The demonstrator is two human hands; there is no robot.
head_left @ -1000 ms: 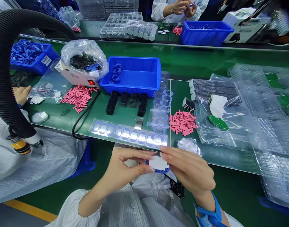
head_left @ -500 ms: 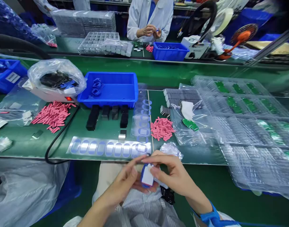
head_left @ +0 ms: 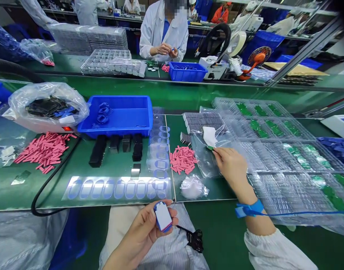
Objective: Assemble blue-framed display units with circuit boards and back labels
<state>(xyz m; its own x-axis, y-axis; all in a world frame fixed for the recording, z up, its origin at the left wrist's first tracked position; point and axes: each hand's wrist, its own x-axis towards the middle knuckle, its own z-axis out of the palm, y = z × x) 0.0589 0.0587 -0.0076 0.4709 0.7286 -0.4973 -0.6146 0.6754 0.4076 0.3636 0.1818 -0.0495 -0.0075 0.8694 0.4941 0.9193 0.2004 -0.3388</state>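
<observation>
My left hand (head_left: 145, 227) is closed around a small blue plastic case (head_left: 163, 216) with a pale flat face and a thin red strip along its lower edge, held over my lap. My right hand (head_left: 233, 167), a blue strap on its wrist, reaches to the right of the bench. Its fingers pinch a green circuit board (head_left: 210, 147), mostly hidden by the fingertips, above a clear plastic bag (head_left: 204, 165). Just beyond the fingertips lies a white paper piece (head_left: 209, 135). Pink strips (head_left: 183, 159) are piled left of that hand.
A blue bin (head_left: 121, 110) with blue parts stands behind black blocks (head_left: 98, 151). A sheet of oval stickers (head_left: 115, 188) lies along the front edge. Clear trays (head_left: 262, 150) with green boards fill the right. A co-worker (head_left: 164, 33) sits opposite.
My right hand has left the blue case and moved right and forward onto the green circuit board. My left hand keeps the case alone. The view has tilted up.
</observation>
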